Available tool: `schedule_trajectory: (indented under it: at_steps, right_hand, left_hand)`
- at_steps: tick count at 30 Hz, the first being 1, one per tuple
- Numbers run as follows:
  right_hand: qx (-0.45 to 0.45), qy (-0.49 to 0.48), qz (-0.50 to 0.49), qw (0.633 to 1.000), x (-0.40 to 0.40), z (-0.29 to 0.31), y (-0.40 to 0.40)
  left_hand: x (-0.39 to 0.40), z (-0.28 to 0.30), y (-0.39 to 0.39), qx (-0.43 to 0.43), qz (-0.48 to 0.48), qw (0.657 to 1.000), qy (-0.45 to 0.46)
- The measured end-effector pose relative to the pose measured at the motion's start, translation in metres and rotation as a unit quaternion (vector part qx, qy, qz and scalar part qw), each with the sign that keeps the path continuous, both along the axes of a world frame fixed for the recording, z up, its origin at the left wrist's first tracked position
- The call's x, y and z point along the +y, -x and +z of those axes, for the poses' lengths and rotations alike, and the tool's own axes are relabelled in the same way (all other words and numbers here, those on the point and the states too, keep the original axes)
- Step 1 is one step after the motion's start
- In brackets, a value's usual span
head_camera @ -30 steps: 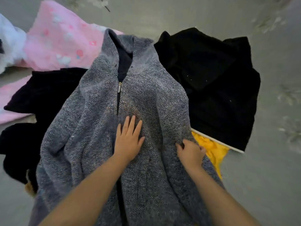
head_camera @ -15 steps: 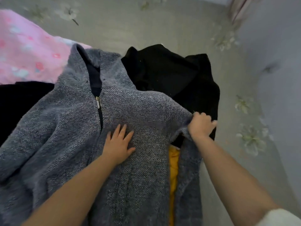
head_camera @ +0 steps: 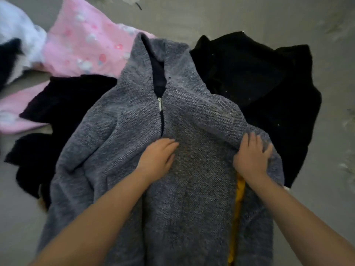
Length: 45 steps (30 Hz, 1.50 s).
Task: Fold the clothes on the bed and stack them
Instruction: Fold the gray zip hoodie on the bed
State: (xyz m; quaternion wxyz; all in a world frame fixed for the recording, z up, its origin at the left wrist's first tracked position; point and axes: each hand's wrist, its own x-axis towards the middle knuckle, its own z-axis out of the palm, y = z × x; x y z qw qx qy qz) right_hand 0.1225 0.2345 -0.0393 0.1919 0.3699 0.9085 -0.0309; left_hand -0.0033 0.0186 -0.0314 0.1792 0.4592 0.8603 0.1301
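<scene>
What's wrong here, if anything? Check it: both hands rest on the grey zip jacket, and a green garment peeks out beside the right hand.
One slip: the garment is yellow, not green, as the head view shows. Both the left hand and right hand do rest on the grey zip jacket.

Home bedroom: grey floral bedsheet (head_camera: 221, 14) covers the whole surface, loose laundry piled on it — grey zip jacket (head_camera: 134, 120) at centre, black garment (head_camera: 259, 83) at 2 o'clock, pink printed fabric (head_camera: 86, 45) at 10 o'clock.
</scene>
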Motion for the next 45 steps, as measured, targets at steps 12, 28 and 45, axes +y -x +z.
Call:
schedule_trajectory:
  at_steps: [12, 28, 45]
  right_hand:
    - [0.235, 0.121, 0.268, 0.926, -0.189, -0.001, 0.093]
    - [-0.041, 0.123, 0.263, 0.956, -0.278, -0.001, 0.203]
    - [0.165, 0.016, 0.124, 0.978, -0.282, -0.010, 0.013]
  left_hand:
    - [-0.184, -0.024, 0.056, 0.030, 0.524, 0.847, 0.088]
    - [-0.263, 0.046, 0.252, 0.165, 0.181, 0.965, -0.092]
    - [-0.254, -0.056, -0.001, -0.093, -0.037, 0.992, -0.072]
